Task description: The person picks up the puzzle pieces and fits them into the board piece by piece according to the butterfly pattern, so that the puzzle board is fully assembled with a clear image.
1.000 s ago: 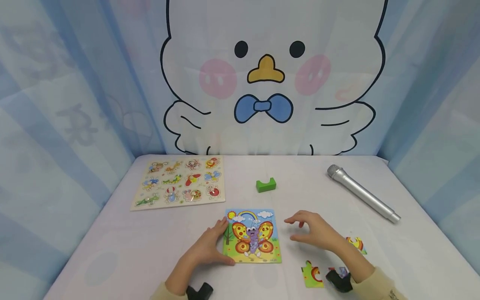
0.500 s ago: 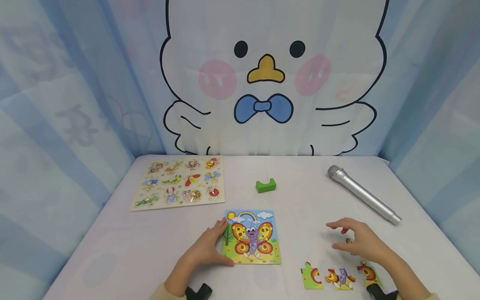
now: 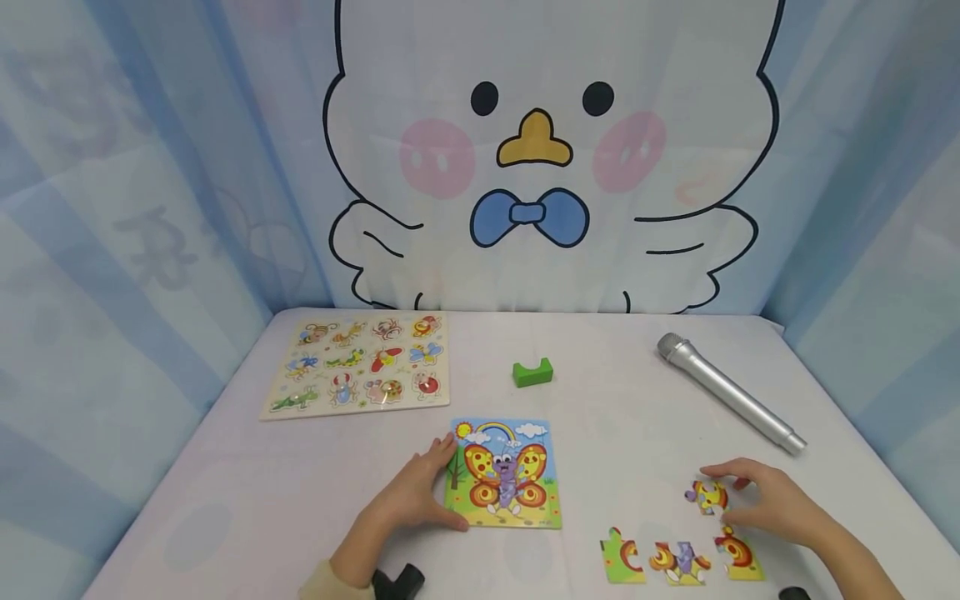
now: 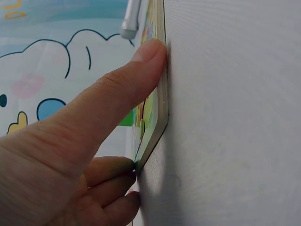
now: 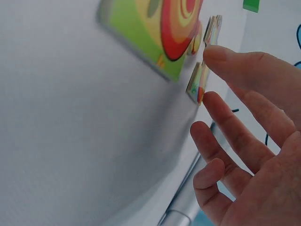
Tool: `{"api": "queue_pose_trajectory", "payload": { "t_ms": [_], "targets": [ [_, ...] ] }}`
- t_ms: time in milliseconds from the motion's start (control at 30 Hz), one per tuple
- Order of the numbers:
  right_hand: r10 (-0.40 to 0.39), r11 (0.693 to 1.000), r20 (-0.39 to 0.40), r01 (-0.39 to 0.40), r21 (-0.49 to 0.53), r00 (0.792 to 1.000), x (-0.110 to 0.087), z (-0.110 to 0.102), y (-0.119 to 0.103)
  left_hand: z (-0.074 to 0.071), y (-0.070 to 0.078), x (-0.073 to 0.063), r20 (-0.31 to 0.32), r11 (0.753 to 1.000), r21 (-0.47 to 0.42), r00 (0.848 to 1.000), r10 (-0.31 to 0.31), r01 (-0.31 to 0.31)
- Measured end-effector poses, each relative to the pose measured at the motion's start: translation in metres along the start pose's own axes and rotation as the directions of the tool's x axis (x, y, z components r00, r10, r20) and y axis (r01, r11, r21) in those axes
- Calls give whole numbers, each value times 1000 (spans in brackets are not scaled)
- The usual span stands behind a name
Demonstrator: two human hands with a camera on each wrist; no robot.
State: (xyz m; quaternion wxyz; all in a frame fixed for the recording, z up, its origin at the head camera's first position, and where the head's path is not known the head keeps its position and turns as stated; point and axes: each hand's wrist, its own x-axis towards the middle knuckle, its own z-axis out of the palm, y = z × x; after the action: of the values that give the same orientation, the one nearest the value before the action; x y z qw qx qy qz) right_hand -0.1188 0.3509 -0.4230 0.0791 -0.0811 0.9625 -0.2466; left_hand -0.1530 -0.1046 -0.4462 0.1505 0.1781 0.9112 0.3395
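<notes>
Here, left hand [image 3: 412, 502]: fingers relaxed, touching the butterfly board [image 3: 504, 475], lower centre.
Right hand [image 3: 776, 504]: fingers parted around a puzzle piece [image 3: 710, 497], lower right; contact unclear.

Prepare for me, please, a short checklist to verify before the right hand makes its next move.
1. Butterfly board flat on the table: ok.
2. Left hand touching the board's edges: ok.
3. Right hand at the upper loose piece, thumb and fingers spread beside it: ok.
4. Fingertips in contact with that piece: cannot tell.
5. Three lower pieces spaced apart in their row: ok.
6. Microphone away from both hands: ok.
</notes>
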Motion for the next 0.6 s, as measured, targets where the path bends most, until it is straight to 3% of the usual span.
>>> {"api": "queue_pose_trajectory", "payload": {
  "t_ms": [600],
  "targets": [
    [25,999,-19,-26,-32,999,2,3,6,0,0,1,6,1000,0,1000,-4,4]
  ]
}}
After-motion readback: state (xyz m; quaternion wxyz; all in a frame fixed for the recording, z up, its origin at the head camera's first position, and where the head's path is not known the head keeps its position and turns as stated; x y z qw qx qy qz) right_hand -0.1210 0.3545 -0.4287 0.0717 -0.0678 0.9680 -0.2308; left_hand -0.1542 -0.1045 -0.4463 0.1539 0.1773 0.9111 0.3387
